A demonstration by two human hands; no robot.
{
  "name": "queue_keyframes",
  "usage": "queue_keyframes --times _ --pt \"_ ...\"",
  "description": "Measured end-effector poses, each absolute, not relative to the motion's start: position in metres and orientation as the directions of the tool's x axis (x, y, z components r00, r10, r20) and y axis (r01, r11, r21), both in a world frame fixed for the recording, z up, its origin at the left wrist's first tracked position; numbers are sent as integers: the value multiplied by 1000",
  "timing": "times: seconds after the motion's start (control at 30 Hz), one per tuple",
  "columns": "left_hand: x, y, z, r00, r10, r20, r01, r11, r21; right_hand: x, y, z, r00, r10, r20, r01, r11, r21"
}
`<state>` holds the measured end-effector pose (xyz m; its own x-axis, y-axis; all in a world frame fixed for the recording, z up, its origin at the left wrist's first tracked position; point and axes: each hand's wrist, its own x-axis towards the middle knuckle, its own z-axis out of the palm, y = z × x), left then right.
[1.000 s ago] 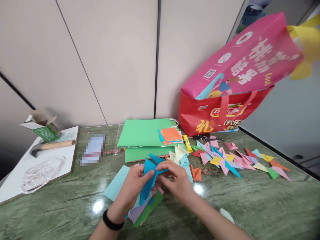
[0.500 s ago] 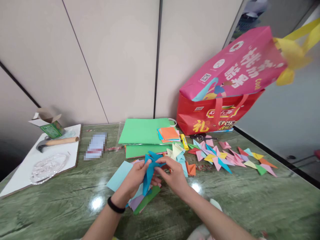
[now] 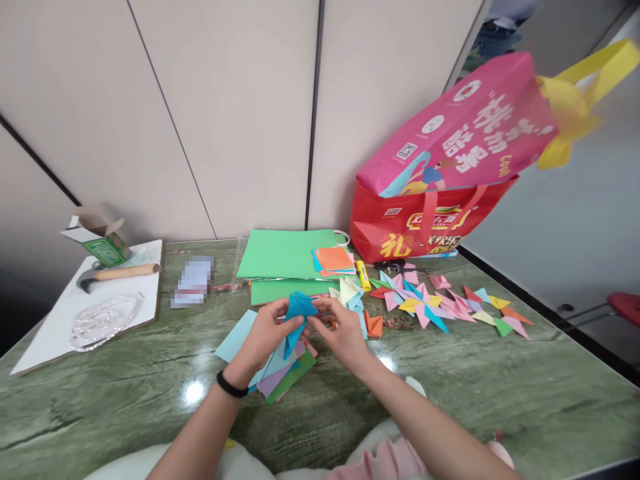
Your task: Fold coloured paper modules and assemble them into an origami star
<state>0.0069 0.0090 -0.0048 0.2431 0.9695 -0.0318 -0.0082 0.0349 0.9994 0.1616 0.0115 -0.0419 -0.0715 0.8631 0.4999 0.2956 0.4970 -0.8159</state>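
Between my two hands is a blue folded paper piece (image 3: pixel 300 305), with a narrow blue point hanging down below it. My left hand (image 3: pixel 270 332) pinches its left side, thumb across the front. At its right edge, my right hand (image 3: pixel 344 330) grips it between thumb and fingertips. Beneath the hands lies a fanned stack of coloured paper sheets (image 3: pixel 290 380) in green, purple and light blue. Just right of my right hand sit an orange folded paper piece (image 3: pixel 373 325) and pale yellow and light blue folded pieces (image 3: pixel 349 291).
Several folded paper stars (image 3: pixel 423 303) spread to the right. Behind are a green paper pack (image 3: pixel 290 257), small orange squares (image 3: pixel 335 258), a yellow glue stick (image 3: pixel 363 276) and a red bag (image 3: pixel 390 227). Leftward, a white board (image 3: pixel 45 340) bears a hammer (image 3: pixel 120 272), beads (image 3: pixel 105 321) and a box (image 3: pixel 105 248).
The blue paper has been turned, its broad folded part now uppermost between my hands. Both hands have shifted slightly upward in view, and the camera view has moved a little.
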Motion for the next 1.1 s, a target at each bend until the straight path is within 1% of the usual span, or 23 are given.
queue_keyframes --times 0.13,0.33,0.5,0.63,0.77,0.97,1.03,1.1 --pt "7 9 -3 214 976 -27 -37 35 999 163 12 -42 -80 843 532 286 531 -798" --pt "10 8 -3 171 984 -38 -76 52 996 163 12 -40 -73 782 619 277 612 -741" --pt "10 9 -5 123 991 -44 -97 56 994 159 9 -39 -110 746 657 277 658 -700" --pt "8 8 -3 187 979 -76 -118 99 988 159 10 -41 -63 770 634 283 623 -729" --pt "8 6 -2 277 949 -148 -119 187 975 162 11 -41 -14 784 620 287 597 -749" --pt "10 5 -4 272 939 -210 -97 244 965 163 10 -33 -46 762 646 268 632 -727" --pt "10 5 -3 280 934 -220 -82 252 964 162 10 -31 -56 798 600 202 598 -776" --pt "10 4 -2 302 926 -227 -68 258 964 161 10 -31 -63 874 482 95 486 -869"
